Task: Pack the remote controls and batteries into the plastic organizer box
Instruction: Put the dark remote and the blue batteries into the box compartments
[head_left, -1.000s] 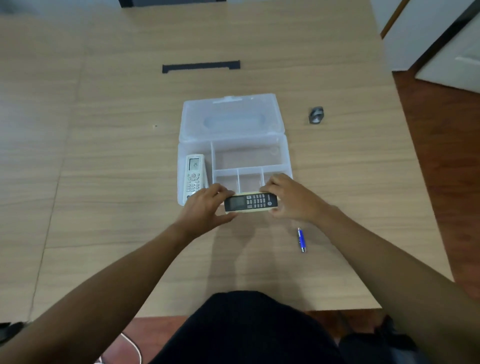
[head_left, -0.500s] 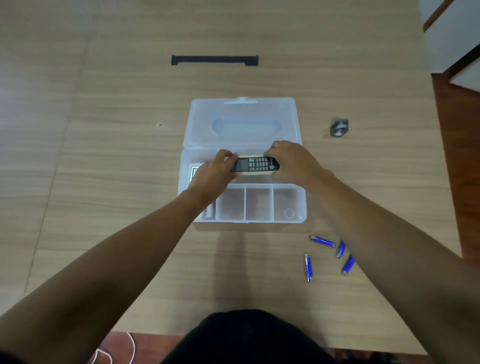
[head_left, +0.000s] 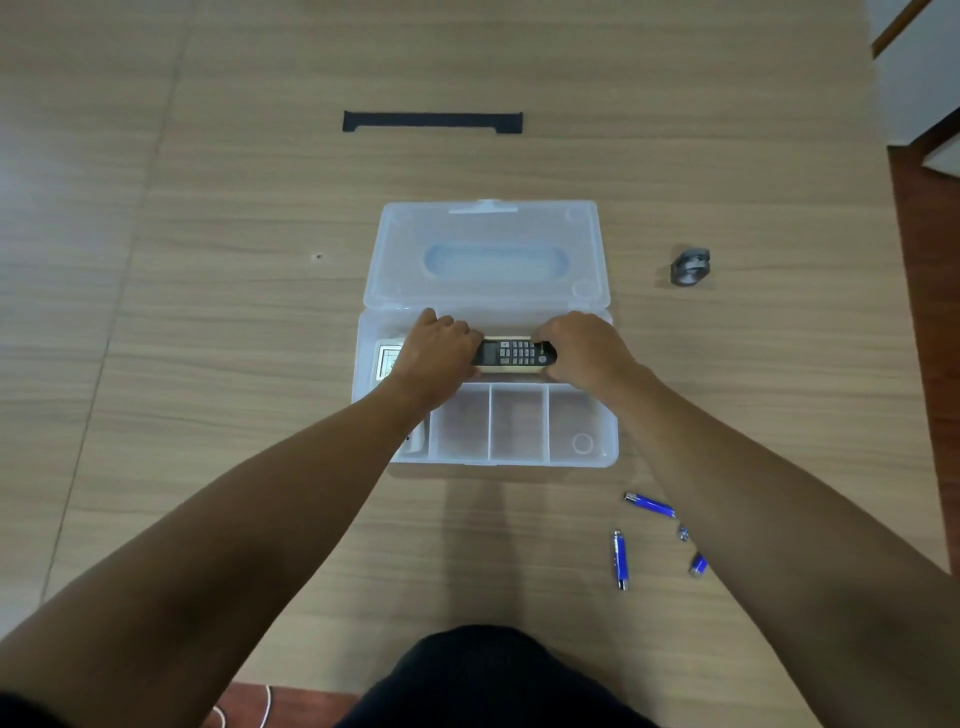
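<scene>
The clear plastic organizer box (head_left: 608, 457) lies open on the table, its lid (head_left: 488, 218) flat behind it. My left hand (head_left: 434, 348) and my right hand (head_left: 582, 348) each grip one end of a black remote control (head_left: 514, 354), held crosswise over the long rear compartment. A white remote (head_left: 388, 361) lies in the left compartment, mostly hidden under my left hand and arm. Three small front compartments show nothing inside. Several blue batteries (head_left: 621, 560) lie on the table at the front right, one (head_left: 650, 505) nearer the box, some partly hidden by my right arm.
A black strip (head_left: 432, 122) lies at the far middle of the wooden table (head_left: 208, 312). A small grey object (head_left: 690, 266) sits right of the lid. The table's right edge meets a reddish floor (head_left: 930, 322). A white cable (head_left: 267, 709) shows near the front edge.
Both hands carried the black remote from the box's front edge back over the rear compartment, then lowered it slightly. The view shifted, bringing more batteries into sight.
</scene>
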